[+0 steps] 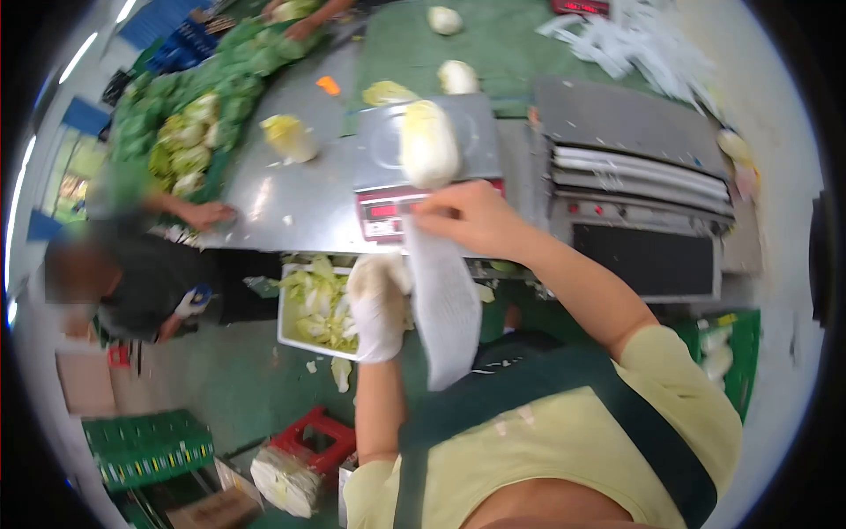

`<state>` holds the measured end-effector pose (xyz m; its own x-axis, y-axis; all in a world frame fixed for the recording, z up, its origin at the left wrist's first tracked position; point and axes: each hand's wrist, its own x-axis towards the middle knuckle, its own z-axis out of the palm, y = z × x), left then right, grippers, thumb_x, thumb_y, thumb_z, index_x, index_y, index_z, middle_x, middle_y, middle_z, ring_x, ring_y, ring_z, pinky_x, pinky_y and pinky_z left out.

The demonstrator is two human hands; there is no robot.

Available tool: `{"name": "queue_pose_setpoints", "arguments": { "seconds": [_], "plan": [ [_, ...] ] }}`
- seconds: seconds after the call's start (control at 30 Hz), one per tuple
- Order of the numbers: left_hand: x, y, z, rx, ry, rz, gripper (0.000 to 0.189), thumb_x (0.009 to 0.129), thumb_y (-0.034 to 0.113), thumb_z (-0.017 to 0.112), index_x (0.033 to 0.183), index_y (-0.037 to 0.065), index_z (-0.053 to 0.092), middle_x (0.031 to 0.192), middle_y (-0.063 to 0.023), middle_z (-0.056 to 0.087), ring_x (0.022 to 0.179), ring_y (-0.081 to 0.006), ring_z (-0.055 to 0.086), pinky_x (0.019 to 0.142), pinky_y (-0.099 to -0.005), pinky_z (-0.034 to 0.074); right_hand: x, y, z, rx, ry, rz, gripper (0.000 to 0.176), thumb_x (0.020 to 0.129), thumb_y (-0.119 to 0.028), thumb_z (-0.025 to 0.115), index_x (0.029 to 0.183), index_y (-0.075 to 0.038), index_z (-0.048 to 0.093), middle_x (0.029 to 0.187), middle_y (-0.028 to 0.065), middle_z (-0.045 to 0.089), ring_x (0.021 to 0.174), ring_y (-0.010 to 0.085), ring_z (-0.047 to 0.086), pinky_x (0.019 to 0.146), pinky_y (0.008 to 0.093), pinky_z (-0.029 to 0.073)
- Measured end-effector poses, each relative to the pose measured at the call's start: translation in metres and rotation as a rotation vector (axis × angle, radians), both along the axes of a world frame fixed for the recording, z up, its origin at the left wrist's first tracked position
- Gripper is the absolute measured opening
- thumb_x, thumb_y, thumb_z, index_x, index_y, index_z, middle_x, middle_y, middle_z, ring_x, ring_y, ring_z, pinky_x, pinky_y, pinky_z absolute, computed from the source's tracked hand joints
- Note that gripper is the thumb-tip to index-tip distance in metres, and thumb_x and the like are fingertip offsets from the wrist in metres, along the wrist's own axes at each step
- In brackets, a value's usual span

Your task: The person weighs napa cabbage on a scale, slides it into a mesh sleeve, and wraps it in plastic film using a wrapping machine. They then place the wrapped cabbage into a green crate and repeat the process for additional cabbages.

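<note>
A white mesh sleeve hangs down in front of the scale. My bare right hand pinches its top end, just below the scale's red display. My left hand, in a whitish glove, is beside the sleeve on its left; its fingers curl near the sleeve's upper edge, and whether they grip it is unclear. On the metal plate of the scale lies a pale napa cabbage, just beyond my right hand.
Trimmed leaves fill a white crate under the table edge. A cut cabbage lies left on the metal table. A wrapping machine stands right. A co-worker is at the left; another person's hands show at top.
</note>
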<state>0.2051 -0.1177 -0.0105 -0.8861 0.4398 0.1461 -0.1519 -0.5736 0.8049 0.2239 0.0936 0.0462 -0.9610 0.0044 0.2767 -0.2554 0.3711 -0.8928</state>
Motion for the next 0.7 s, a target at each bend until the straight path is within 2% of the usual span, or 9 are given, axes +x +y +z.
{"name": "queue_pose_setpoints", "arguments": {
  "seconds": [0.03, 0.1, 0.13, 0.2, 0.3, 0.4, 0.5, 0.6, 0.7],
  "plan": [
    [0.0, 0.024, 0.016, -0.285, 0.05, 0.276, 0.038, 0.091, 0.006, 0.055, 0.129, 0.0, 0.05, 0.113, -0.008, 0.06, 0.095, -0.0147, 0.057, 0.087, -0.0288, 0.047, 0.002, -0.002, -0.006, -0.085, -0.021, -0.024, 0.02, 0.083, -0.019, 0.066, 0.094, -0.003, 0.069, 0.072, 0.0118, 0.066, 0.06, 0.0172, 0.059, 0.057, 0.0311, 0.045],
    [-0.007, 0.041, 0.02, -0.233, 0.06, 0.027, 0.051, 0.086, -0.002, 0.059, 0.135, 0.004, 0.046, 0.123, -0.007, 0.055, 0.102, -0.0136, 0.055, 0.09, -0.0289, 0.047, 0.002, -0.005, -0.017, -0.11, -0.019, -0.129, 0.015, 0.083, -0.014, 0.066, 0.092, -0.002, 0.068, 0.07, 0.0116, 0.065, 0.057, 0.0189, 0.059, 0.054, 0.0312, 0.045],
    [-0.006, 0.049, 0.026, -0.313, 0.034, -0.074, 0.052, 0.083, -0.005, 0.064, 0.132, 0.004, 0.05, 0.118, -0.0056, 0.058, 0.098, -0.0126, 0.056, 0.085, -0.0269, 0.049, 0.003, -0.006, -0.018, -0.085, 0.032, -0.175, 0.013, 0.083, -0.012, 0.066, 0.09, -0.002, 0.067, 0.07, 0.0111, 0.064, 0.059, 0.0195, 0.059, 0.055, 0.0314, 0.045],
    [-0.003, 0.07, 0.019, -0.208, 0.029, 0.085, 0.04, 0.078, -0.006, 0.071, 0.116, 0.002, 0.061, 0.108, -0.0063, 0.065, 0.091, -0.0115, 0.061, 0.08, -0.0267, 0.051, 0.009, -0.004, -0.02, -0.041, 0.114, -0.29, 0.009, 0.083, -0.01, 0.066, 0.086, -0.002, 0.065, 0.071, 0.01, 0.063, 0.062, 0.0207, 0.06, 0.057, 0.0317, 0.045],
    [-0.004, 0.085, -0.001, -0.262, 0.082, 0.267, 0.023, 0.081, -0.003, 0.07, 0.102, 0.002, 0.063, 0.099, -0.0057, 0.066, 0.088, -0.011, 0.061, 0.079, -0.0261, 0.05, 0.001, 0.01, -0.021, 0.287, 0.473, -0.403, 0.006, 0.083, -0.005, 0.065, 0.084, -0.001, 0.061, 0.077, 0.0113, 0.062, 0.072, 0.0232, 0.06, 0.063, 0.0319, 0.046],
    [-0.009, 0.094, 0.004, -0.165, 0.09, 0.254, 0.013, 0.085, 0.002, 0.067, 0.096, 0.004, 0.061, 0.094, -0.0054, 0.066, 0.085, -0.0111, 0.059, 0.079, -0.0249, 0.048, -0.001, 0.013, -0.016, 0.276, 0.481, -0.372, 0.006, 0.087, -0.006, 0.06, 0.084, -0.001, 0.057, 0.078, 0.0119, 0.059, 0.08, 0.0222, 0.058, 0.067, 0.0311, 0.045],
    [-0.023, 0.092, 0.008, 0.045, -0.067, 0.057, 0.011, 0.091, 0.012, 0.063, 0.098, 0.005, 0.057, 0.099, -0.0086, 0.067, 0.092, -0.015, 0.062, 0.082, -0.0284, 0.049, -0.003, 0.014, -0.022, -0.208, 0.248, -0.314, 0.014, 0.094, -0.013, 0.053, 0.085, -0.002, 0.057, 0.078, 0.0084, 0.058, 0.082, 0.0178, 0.057, 0.067, 0.0305, 0.044],
    [-0.031, 0.088, 0.004, 0.076, -0.182, -0.07, 0.028, 0.088, 0.015, 0.066, 0.112, 0.006, 0.053, 0.104, -0.009, 0.064, 0.094, -0.0188, 0.062, 0.088, -0.0331, 0.049, -0.015, 0.014, -0.034, -0.555, 0.047, -0.164, 0.033, 0.101, -0.028, 0.042, 0.087, -0.003, 0.056, 0.083, 0.0024, 0.059, 0.077, 0.0107, 0.055, 0.068, 0.029, 0.045],
    [-0.037, 0.083, 0.022, 0.059, -0.109, -0.165, 0.044, 0.087, 0.012, 0.066, 0.125, 0.005, 0.046, 0.107, -0.0083, 0.062, 0.097, -0.0175, 0.06, 0.086, -0.0321, 0.048, -0.021, 0.012, -0.025, -0.946, -0.154, -0.186, 0.03, 0.1, -0.027, 0.042, 0.086, -0.006, 0.057, 0.079, 0.0014, 0.059, 0.074, 0.01, 0.055, 0.067, 0.027, 0.045]
  ]
}}
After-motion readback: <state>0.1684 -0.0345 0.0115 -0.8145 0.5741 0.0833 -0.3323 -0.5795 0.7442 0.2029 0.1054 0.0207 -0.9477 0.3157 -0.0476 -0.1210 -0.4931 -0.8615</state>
